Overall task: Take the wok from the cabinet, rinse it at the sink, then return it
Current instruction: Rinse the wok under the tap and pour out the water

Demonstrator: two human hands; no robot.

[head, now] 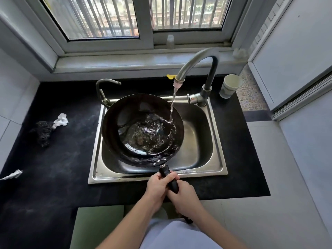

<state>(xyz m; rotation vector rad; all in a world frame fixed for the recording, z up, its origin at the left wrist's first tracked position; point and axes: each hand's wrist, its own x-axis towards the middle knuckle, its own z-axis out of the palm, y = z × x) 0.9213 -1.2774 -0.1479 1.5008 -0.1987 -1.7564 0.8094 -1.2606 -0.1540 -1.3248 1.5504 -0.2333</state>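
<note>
Wok (pixel 142 130), dark and round, sits over the left part of the steel sink (pixel 218 146), its rim reaching across the basin's edge at nine o'clock; whether its base touches the basin floor cannot be told. Its black handle (pixel 169 178) sticks out at six o'clock, over the front rim of the sink. Both hands are clenched round that handle: the left hand (pixel 158 186) grasps it nearer the pan, and the right hand (pixel 185 196) wraps it just behind, closer to the handle's end. From the tall curved faucet (pixel 195 63), mounted at one o'clock from the wok, a thin stream of water (pixel 172 106) falls onto the inner wall at about two o'clock, and a rippled pool lies in the bottom of the pan. A smaller tap (pixel 104 90) stands at the sink's corner at eleven o'clock. On the black countertop (pixel 62 168), a paper cup (pixel 230 86) stands beside the faucet base at two o'clock. At nine o'clock from the wok, well apart from it, lie a dark scouring pad (pixel 43 132) and, touching it, a crumpled white paper (pixel 62 119). A white scrap (pixel 12 175) lies at the frame's edge at eight o'clock. A barred window (pixel 107 17) spans twelve o'clock.
</note>
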